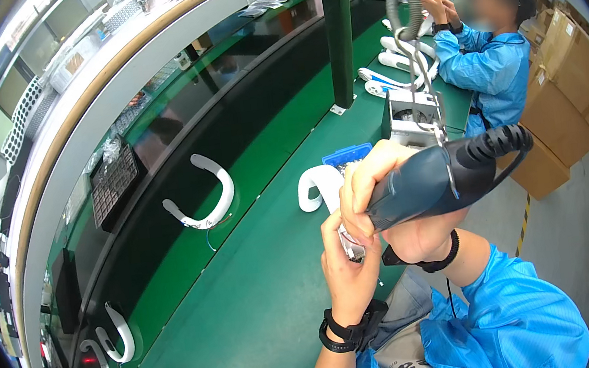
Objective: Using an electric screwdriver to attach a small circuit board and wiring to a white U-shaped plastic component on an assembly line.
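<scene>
My left hand (349, 274) is closed around the lower end of a white curved plastic housing (318, 178), whose hooked far end points away from me. Wires or small inner parts show at the end near my fingers. In my right hand (421, 239) is a dark grey electric screwdriver (411, 187) with a thick ribbed cable at its rear. It is held tilted over the housing, and its tip is hidden behind my fingers. Just beyond my hands sits a blue tray (348, 154) of small parts, partly covered by the right hand.
A U-shaped white housing (226, 192) with loose wires lies on the green bench (248, 284); more housings (120, 334) lie at left. A metal box (414, 116) stands beyond my hands, under a hanging coiled cable. A co-worker (488, 64) in blue works at far right, near cardboard boxes (560, 88).
</scene>
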Demonstrator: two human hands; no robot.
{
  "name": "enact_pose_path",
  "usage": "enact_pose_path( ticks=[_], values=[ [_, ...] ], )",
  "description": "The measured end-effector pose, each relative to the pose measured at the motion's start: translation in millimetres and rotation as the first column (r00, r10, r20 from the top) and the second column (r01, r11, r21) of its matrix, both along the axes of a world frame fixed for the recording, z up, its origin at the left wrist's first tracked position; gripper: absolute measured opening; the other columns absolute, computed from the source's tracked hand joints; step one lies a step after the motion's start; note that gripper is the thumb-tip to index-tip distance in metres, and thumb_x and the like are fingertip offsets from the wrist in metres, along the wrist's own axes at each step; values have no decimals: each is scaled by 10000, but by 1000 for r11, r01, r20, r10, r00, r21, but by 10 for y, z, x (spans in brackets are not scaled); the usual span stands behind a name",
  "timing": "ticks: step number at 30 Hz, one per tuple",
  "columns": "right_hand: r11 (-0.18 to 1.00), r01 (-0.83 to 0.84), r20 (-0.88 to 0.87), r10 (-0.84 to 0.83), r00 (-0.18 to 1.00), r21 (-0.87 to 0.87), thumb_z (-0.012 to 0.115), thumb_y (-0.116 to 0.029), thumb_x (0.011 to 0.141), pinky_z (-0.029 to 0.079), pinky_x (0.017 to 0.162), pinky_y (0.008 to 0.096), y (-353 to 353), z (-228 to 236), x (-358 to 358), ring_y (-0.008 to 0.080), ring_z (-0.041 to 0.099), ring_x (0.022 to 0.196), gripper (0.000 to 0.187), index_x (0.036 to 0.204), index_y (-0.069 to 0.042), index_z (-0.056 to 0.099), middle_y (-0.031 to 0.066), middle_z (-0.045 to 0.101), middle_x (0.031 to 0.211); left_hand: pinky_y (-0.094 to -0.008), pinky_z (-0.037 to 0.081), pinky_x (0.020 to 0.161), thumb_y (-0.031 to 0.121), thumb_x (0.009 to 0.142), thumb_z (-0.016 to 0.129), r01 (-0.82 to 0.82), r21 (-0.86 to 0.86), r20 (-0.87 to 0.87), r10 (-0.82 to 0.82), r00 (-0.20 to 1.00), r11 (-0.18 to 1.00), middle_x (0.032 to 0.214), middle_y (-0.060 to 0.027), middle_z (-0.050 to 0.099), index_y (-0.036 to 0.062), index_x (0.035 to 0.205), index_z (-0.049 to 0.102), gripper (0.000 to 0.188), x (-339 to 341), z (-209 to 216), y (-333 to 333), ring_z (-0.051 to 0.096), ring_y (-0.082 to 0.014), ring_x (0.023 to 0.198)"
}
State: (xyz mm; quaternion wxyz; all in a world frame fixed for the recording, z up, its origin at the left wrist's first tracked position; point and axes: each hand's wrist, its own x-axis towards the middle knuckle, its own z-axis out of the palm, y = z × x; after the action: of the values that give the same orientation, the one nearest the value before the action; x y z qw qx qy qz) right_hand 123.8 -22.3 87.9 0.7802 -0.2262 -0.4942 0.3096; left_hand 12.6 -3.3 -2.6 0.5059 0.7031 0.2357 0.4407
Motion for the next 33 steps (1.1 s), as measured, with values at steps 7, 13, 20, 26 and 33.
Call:
enact_pose_path(
  ticks=[7, 13, 20, 26, 33],
  values=[
    [980, -37, -81, 22, 996, -197, 332, -1038, 732, 458, 478, 297, -26, 56, 30, 164, 529, 523, 1067, 916, -3, 514, 91, 559, 664, -321, 545, 754, 53, 935, 728, 13, -22, -14, -13, 1000, 1000, 976, -98, 713, 41, 1337, 497, 464, 1, 57, -34, 712, -170, 888],
    [985, -25, -116, 6, 993, -168, 299, -1065, 698, 444, 463, 281, -27, 104, -15, 161, 510, 495, 1089, 876, -11, 509, 87, 550, 644, -324, 541, 815, 44, 951, 706, 38, -67, -6, -39, 999, 997, 1023, -119, 713, 28, 1404, 449, 520, -14, 62, -59, 701, -183, 965],
    [991, 37, -177, -59, 982, -128, 354, -1014, 762, 476, 434, 325, -180, 158, -117, 206, 539, 458, 1025, 855, -7, 522, 106, 552, 617, -301, 523, 670, 19, 988, 603, 121, -308, 16, -122, 992, 944, 970, -91, 710, 15, 1582, 265, 684, -197, 2, -57, 680, -144, 809],
    [995, -14, -154, 29, 988, 100, 374, -836, 949, 485, 393, 349, -491, 108, -26, 221, 512, 410, 806, 944, -37, 470, 101, 510, 612, -234, 491, 573, 205, 1019, 700, 107, -348, -211, -190, 959, 931, 739, 29, 570, 36, 1072, 595, 205, -876, 194, 157, 554, -52, 615],
    [921, 184, -54, -215, 975, -343, 262, -830, 976, 488, 446, 309, -720, -401, 65, 163, 540, 458, 867, 955, -2, 519, 92, 551, 653, -269, 508, 696, 162, 950, 767, 153, -337, -264, -249, 932, 929, 845, 3, 626, 11, 1046, 672, 202, -1950, 226, 520, 592, -90, 775]
  ],
)
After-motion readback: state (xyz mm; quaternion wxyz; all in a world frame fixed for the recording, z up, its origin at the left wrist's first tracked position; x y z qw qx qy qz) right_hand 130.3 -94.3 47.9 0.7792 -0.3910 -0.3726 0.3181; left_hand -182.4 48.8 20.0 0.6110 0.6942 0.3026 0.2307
